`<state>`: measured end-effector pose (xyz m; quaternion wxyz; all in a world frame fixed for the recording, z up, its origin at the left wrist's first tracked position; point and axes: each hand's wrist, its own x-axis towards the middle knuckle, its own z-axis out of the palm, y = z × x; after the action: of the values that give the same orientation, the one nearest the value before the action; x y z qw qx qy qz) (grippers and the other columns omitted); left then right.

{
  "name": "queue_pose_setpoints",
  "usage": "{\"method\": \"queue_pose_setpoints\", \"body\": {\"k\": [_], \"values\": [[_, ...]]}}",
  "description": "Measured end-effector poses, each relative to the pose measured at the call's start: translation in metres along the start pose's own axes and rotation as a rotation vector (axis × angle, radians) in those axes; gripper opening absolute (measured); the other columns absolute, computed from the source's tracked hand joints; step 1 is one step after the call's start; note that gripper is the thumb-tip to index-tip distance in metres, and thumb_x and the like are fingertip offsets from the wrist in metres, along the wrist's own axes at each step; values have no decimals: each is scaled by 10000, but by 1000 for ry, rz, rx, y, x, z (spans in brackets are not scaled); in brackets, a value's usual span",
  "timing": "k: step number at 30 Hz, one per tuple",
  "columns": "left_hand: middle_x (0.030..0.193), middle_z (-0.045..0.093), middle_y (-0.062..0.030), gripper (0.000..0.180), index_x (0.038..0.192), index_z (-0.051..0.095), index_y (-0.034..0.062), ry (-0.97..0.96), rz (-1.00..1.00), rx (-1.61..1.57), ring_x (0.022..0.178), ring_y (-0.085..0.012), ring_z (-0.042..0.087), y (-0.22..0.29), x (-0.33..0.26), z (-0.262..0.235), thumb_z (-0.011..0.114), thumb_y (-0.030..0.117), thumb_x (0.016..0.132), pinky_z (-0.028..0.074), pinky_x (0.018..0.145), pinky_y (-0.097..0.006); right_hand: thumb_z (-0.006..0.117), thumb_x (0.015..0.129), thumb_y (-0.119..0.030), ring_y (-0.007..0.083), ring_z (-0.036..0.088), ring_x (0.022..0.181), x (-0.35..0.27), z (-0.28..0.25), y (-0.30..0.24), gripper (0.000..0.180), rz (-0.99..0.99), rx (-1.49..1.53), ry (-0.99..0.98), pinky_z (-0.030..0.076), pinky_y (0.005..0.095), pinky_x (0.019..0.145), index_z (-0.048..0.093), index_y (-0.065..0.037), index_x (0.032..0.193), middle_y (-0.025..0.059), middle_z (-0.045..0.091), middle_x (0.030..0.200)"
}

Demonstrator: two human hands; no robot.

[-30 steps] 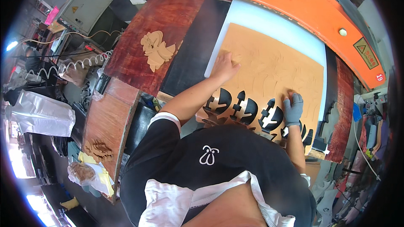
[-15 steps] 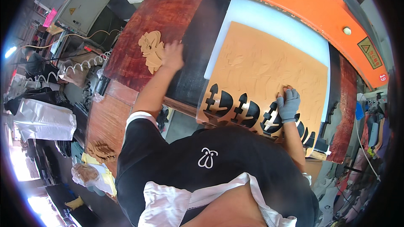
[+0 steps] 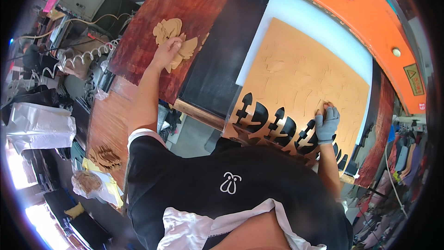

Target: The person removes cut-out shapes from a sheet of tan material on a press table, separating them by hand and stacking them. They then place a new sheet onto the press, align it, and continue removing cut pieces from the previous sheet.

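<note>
Head view: some loose tan pieces [image 3: 167,28] lie piled at left, under the bunched left hand [image 3: 167,53]. Many cut shapes [image 3: 275,66] seem left in the sheet [image 3: 296,41], under the bent right hand [image 3: 327,124]. Can't tell if either pinches.

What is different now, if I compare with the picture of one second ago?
The left hand has left the tan sheet and moved leftward to the pile of cut pieces; whether it grips a piece, I cannot tell. The camera view has shifted a little too. The gloved right hand stays on the sheet, and the pile remains on the red board.
</note>
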<state>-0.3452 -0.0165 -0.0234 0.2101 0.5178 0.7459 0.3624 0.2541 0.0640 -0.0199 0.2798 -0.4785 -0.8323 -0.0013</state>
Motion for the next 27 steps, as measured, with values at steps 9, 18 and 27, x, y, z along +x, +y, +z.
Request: {"method": "queue_pose_setpoints", "body": {"k": [9,18,27], "values": [[1095,616,52,205,1094,570,122,317,-156,-568,912,-35,513,-28,-4,-2,474,245,960,391,734,-206,642,763,-62,332,526,1010,73,-7,-41,277,-75,82,-61,418,390,885,568,-18,1026,156,576,1049],[1049,622,-23,204,1064,584,38,475,-50,-667,942,-98,529,-21,-8,9,464,167,961,410,865,-250,667,784,-138,320,524,1097,221,118,-212,414,-465,447,-569,403,373,952,548,-48,1171,139,541,1218],[1044,643,-33,218,1070,562,44,543,-135,-911,780,-62,528,-33,-9,7,442,198,973,426,689,-201,727,674,-378,318,429,1195,242,232,-331,665,-799,129,-644,372,379,961,510,-20,1191,168,477,1278]]}}
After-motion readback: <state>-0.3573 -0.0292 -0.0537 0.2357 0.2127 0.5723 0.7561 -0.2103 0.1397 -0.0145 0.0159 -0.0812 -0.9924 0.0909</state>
